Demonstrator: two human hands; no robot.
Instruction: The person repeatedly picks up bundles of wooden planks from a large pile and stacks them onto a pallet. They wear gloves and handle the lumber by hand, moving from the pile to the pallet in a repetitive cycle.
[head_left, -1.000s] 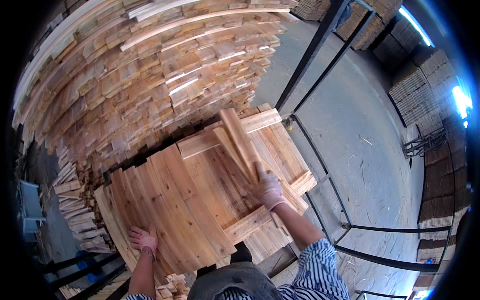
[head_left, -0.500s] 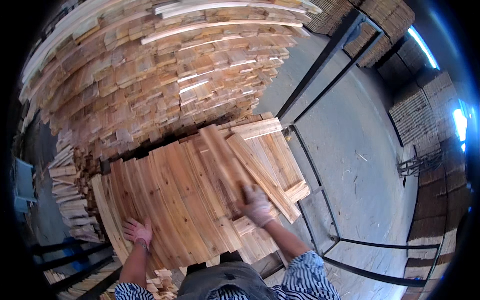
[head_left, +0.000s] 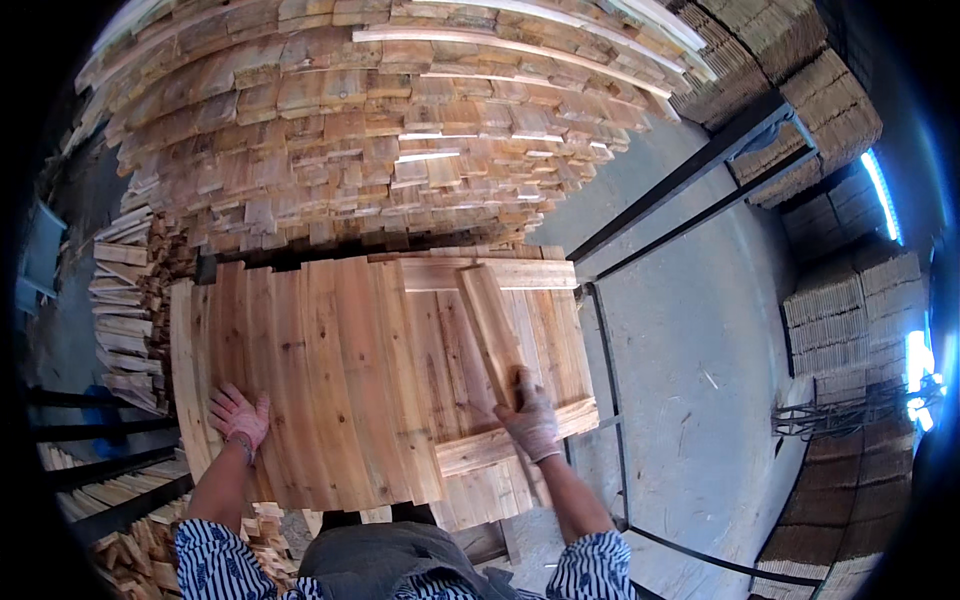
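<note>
Wooden boards [head_left: 330, 380], laid edge to edge, form a flat panel on the surface in front of the person. The left hand [head_left: 238, 416] lies spread and flat on the panel's near left corner. The right hand [head_left: 530, 420] is closed around the near end of a single plank [head_left: 490, 330], which lies tilted across the panel's right half, its far end pointing toward a crosswise batten [head_left: 500, 272].

Handling, as a judgement: the plank looks stiff, dry and fairly light, manageable with one hand from an end grip; a grip nearer the middle would balance it better. Rough sawn edges may splinter, and the right hand appears gloved.

A second batten [head_left: 510, 445] runs across the near right edge, just beside the right hand. Beyond the panel a tall stack [head_left: 380, 140] of cut planks closes off the far side. Loose offcuts [head_left: 120, 300] are piled at the left. A dark metal frame [head_left: 610, 400] borders the right side, with concrete floor [head_left: 700, 350] past it.
</note>
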